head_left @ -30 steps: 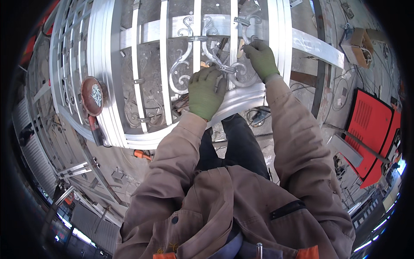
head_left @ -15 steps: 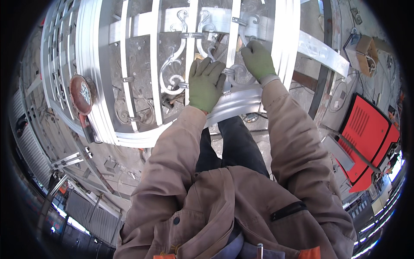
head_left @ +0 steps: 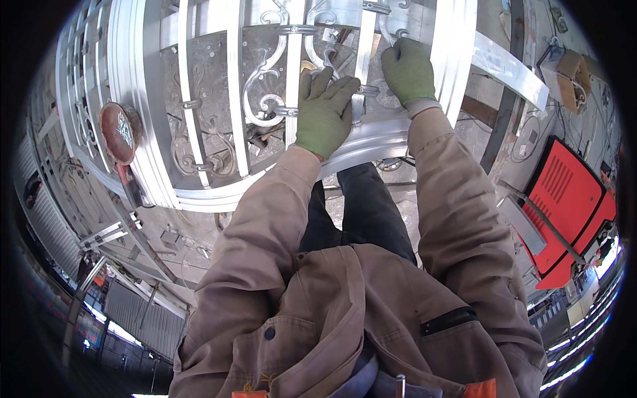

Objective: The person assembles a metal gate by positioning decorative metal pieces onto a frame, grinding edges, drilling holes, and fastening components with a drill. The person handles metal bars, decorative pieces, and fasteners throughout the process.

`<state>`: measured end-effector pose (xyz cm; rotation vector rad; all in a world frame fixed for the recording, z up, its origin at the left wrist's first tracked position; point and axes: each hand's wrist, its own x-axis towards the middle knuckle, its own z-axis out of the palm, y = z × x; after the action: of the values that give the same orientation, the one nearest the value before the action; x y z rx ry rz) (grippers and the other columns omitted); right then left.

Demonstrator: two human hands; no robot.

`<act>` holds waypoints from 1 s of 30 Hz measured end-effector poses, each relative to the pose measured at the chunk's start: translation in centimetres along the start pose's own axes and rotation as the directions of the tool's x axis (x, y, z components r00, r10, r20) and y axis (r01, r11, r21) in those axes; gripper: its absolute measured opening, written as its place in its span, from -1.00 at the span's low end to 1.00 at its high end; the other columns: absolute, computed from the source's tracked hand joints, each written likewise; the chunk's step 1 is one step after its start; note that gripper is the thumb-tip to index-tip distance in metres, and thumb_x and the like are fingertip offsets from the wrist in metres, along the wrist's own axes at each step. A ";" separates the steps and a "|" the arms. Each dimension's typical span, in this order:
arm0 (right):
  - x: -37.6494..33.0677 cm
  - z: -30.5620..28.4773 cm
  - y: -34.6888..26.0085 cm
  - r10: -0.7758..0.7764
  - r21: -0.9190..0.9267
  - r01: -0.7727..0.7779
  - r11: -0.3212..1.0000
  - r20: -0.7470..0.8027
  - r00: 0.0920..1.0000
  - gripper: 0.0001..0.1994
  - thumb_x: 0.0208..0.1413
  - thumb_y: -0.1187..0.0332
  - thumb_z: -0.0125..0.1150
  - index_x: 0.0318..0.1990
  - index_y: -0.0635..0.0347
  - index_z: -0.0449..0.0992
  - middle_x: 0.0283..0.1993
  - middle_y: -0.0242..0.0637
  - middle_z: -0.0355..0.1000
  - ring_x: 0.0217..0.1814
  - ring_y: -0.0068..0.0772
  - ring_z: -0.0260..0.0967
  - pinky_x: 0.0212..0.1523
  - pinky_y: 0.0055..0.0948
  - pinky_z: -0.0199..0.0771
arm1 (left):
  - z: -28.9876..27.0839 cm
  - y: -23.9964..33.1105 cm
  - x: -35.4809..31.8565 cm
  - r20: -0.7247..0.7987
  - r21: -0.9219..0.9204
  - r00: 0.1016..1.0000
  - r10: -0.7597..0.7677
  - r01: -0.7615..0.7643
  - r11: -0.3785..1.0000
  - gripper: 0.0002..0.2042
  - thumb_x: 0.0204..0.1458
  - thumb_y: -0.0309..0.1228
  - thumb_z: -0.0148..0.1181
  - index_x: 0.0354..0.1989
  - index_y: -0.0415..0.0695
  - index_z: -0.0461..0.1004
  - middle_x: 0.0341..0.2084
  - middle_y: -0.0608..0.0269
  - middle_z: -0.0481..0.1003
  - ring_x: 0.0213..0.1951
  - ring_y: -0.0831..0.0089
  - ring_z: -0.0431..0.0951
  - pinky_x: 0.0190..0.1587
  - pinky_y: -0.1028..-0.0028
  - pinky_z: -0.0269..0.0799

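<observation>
Both of my hands wear green gloves and rest at the near end of a silvery metal grille with upright bars and curled scrolls. My left hand lies over a bar, its fingers stretched out and slightly apart. To its right, my right hand is closed around the end of a scroll ornament, beside the wide right rail. Its fingertips are partly hidden. Between the hands, a banded collar sits on a bar. Another scroll curls left of my left hand.
A reddish round pan holding small metal fasteners rests on the left rail, a dark handle-like piece beside it. Right of the grille are a flat metal bar, an open cardboard box and a red vented panel. Steel stands are at lower left.
The view has shifted, so the grille sits a little higher in the picture. My left fingers are spread wider over the bar. My right hand stays closed at the scroll.
</observation>
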<state>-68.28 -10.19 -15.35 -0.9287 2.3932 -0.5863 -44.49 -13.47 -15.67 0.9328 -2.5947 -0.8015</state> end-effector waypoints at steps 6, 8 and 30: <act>-0.3 0.6 0.5 -0.084 -0.030 0.083 0.996 -0.042 0.996 -0.65 0.45 0.19 0.18 -0.05 0.35 0.73 0.00 0.24 0.72 0.07 0.45 0.68 0.20 0.20 0.66 | 0.9 0.2 0.0 -0.057 -0.047 0.996 -0.062 0.059 0.997 -0.68 0.37 -0.32 0.44 0.27 0.09 0.81 0.28 0.27 0.79 0.51 -0.02 0.57 0.69 -0.17 0.21; -0.4 1.1 0.7 -0.111 -0.045 0.107 0.993 -0.087 0.990 -0.66 0.46 0.20 0.18 -0.05 0.35 0.72 0.06 0.22 0.71 0.08 0.45 0.68 0.21 0.20 0.66 | 1.4 0.5 0.0 -0.076 -0.064 0.992 -0.102 0.097 0.993 -0.70 0.37 -0.29 0.47 0.24 0.10 0.83 0.27 0.29 0.80 0.52 -0.03 0.57 0.68 -0.15 0.22; -4.1 -3.1 -3.6 0.170 0.767 -0.159 0.621 0.065 0.983 -0.65 0.60 0.38 0.32 0.41 0.27 0.69 -0.01 -0.34 0.73 -0.07 -0.55 0.59 0.11 -0.43 0.72 | 3.1 0.8 0.0 -0.196 -0.150 0.956 -0.218 0.190 0.970 -0.75 0.30 -0.42 0.49 0.11 0.11 0.84 0.17 0.37 0.81 0.48 0.03 0.57 0.63 -0.11 0.27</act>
<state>-65.73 -9.06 -9.73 -0.3020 1.8674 -1.3951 -46.18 -11.68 -17.69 1.1911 -2.2621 -0.8593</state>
